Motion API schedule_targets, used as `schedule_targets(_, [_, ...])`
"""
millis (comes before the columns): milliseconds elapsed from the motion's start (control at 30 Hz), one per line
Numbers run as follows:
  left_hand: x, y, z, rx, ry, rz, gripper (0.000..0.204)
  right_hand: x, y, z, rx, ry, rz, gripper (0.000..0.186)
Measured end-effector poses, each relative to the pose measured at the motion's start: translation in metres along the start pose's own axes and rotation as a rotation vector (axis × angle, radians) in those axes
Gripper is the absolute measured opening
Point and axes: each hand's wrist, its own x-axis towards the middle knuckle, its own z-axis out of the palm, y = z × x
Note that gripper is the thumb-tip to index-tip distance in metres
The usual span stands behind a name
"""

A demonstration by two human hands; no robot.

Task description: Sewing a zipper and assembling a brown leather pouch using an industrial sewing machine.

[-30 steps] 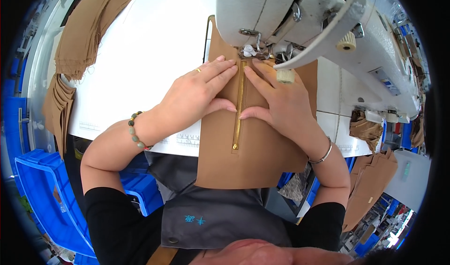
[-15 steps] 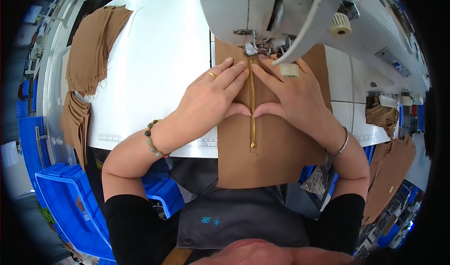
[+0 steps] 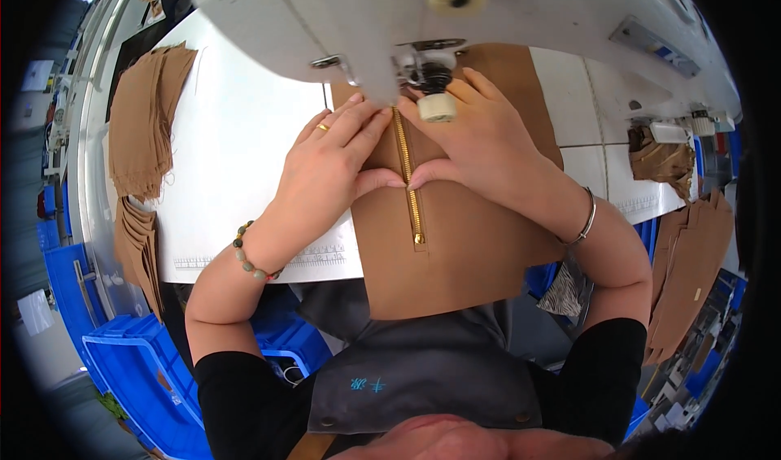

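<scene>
A brown fabric panel point(image 3: 464, 257) lies flat under the head of a white sewing machine point(image 3: 537, 21). Down its middle runs a gold metal zipper point(image 3: 415, 209), set in a narrow slot with the pull at the near end. My left hand point(image 3: 324, 155) rests on the cloth left of the zipper, fingers stretched forward. On the other side my right hand point(image 3: 488, 135) lies likewise with fingers spread, partly behind a cream knob point(image 3: 438, 108). Both thumbs point inward and nearly meet over the zipper teeth. The machine head hides the needle area and some right fingertips.
Stacked brown fabric pieces point(image 3: 146, 118) sit on the white table point(image 3: 232, 151) at left, with more folded pieces point(image 3: 137, 244) below. Blue bins point(image 3: 138, 330) stand at lower left. A brown bundle point(image 3: 661, 161) and hanging brown panels point(image 3: 687, 273) are at right.
The view has shifted, so the machine head looks larger and covers more of the sewing area. Both hands keep about the same place on the fabric beside the zipper.
</scene>
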Motion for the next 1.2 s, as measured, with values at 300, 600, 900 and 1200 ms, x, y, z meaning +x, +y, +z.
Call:
schedule_targets(300, [0.002, 0.002, 0.0, 0.007, -0.049, -0.076, 0.073, 0.0, -0.001, 0.006, -0.022, 0.128, 0.014, 0.085])
schedule_targets(600, [0.003, 0.004, -0.001, 0.003, -0.095, -0.132, 0.083, -0.001, -0.005, 0.01, 0.026, -0.012, 0.063, 0.086])
schedule_targets(900, [0.005, 0.006, -0.001, 0.019, -0.068, -0.112, 0.085, -0.002, -0.005, 0.01, 0.019, -0.001, 0.073, 0.083])
schedule_targets(1200, [-0.013, 0.009, -0.005, -0.199, 0.008, -0.161, 0.072, -0.009, -0.012, 0.006, 0.116, -0.051, 0.044, 0.079])
